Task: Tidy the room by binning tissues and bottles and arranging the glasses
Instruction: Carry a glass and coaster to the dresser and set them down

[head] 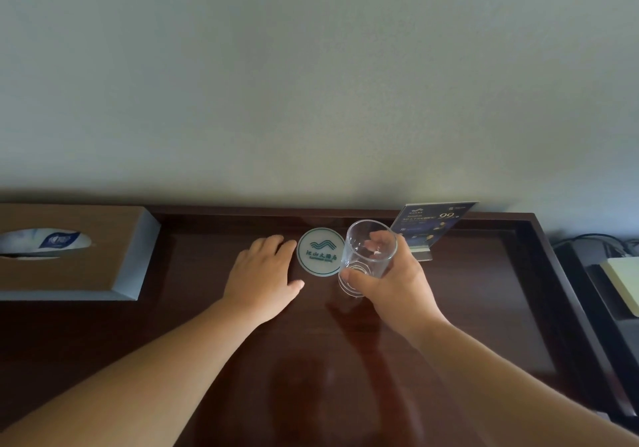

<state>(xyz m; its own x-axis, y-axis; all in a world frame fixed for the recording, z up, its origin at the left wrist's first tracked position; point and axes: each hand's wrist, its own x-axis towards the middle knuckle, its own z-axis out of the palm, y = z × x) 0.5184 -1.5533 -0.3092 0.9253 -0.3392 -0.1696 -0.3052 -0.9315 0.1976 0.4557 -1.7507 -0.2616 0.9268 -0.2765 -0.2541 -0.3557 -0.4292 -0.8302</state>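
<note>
We see the pale wall (311, 66) behind the dark wooden counter (466, 308). A tissue box (69, 274) sits at the counter's left end, well apart from both grips. A printed card stand (432, 223) stands at the rear right, just behind the right grip (390, 280). The left grip (262, 270) lies flat and released on the counter. The right grip grasps the clear glass (363, 256), held tilted; we cannot tell whether its base touches the counter. The round coaster (320, 251) lies between the grips, with the glass overlapping its right edge.
</note>
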